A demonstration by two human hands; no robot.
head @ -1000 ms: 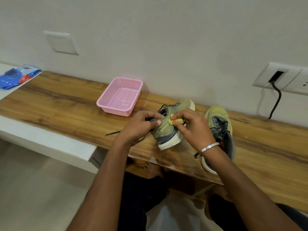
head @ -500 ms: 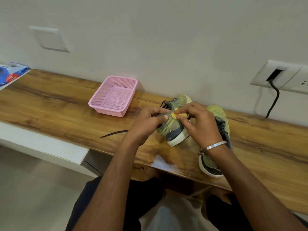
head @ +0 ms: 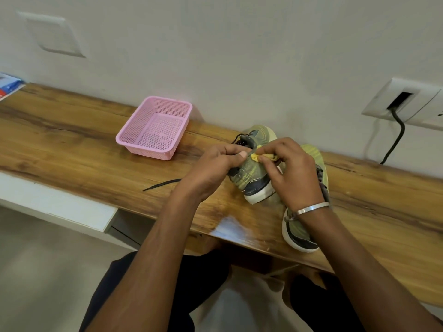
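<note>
We had both hands curled in close on the shoe [head: 251,174], fingertips nearly meeting over its upper end. Our left hand [head: 211,173] pinched the dark collar between thumb and forefinger, the other fingers folded under. Our right hand [head: 294,173], a metal bangle [head: 311,208] on its wrist, pinched the yellow piece [head: 260,157] at the top of the shoe with thumb and fingertips. Neither hand was slack or spread.

The shoe sat tipped on the wooden table [head: 72,144], its white-soled end down and toward us, its toe pointing to the wall. The second shoe [head: 299,233] lay just beside it on the right, partly hidden under our right wrist, with its near end close to the table's front edge. The wall stood close behind both shoes.

To the left, a black lace [head: 163,183] lay loose on the wood near our left wrist, and the pink basket [head: 146,149] stood beyond it, well apart from the hands. A broad strip of wood ran off to the right of the second shoe, below the wall socket [head: 402,101] and its cable [head: 398,140].
</note>
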